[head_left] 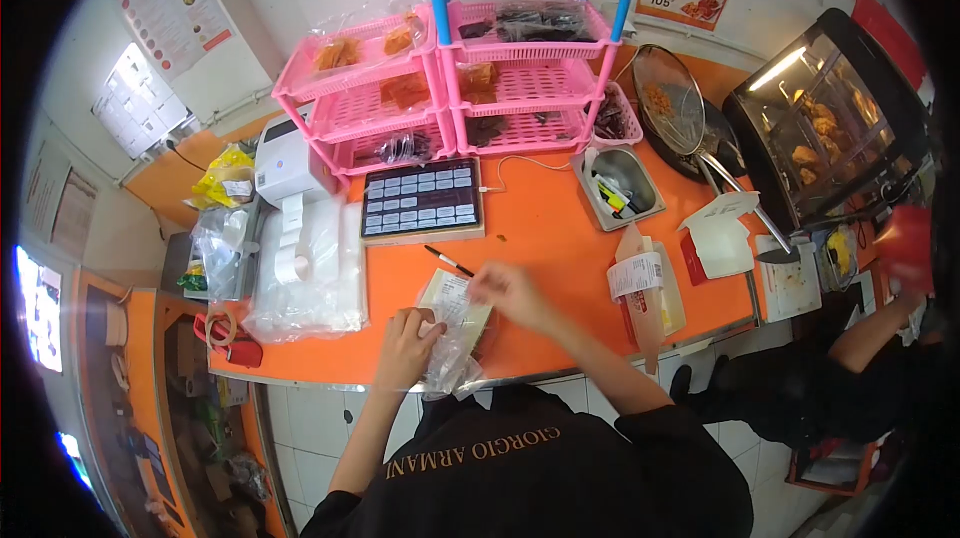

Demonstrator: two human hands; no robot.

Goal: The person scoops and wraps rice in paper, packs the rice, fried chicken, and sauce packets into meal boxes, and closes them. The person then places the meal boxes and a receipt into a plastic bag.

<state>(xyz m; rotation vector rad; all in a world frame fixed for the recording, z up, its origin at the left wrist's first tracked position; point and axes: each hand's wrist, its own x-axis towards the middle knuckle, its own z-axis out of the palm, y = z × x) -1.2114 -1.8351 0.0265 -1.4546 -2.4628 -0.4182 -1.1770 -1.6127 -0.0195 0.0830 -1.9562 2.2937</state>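
Observation:
At the front edge of the orange counter, my left hand (408, 346) has its fingers curled on the left side of a clear plastic bag (452, 368). A printed receipt (452, 296) lies at the bag's upper part, over something pale yellow-green. My right hand (508, 293) is at the receipt's upper right edge, fingers bent together; whatever they hold, if anything, is hidden. A dark pen (449, 260) lies just beyond the receipt, close to my right fingertips. The bag's contents are hard to make out.
Behind stand a tablet (421, 200), a label printer (288, 160) and pink rack shelves (530, 86). To the right are a steel container (622, 178), a box with a receipt (650, 288), an open carton (722, 246) and a strainer (672, 103). A co-worker's arm (865, 333) reaches in at far right.

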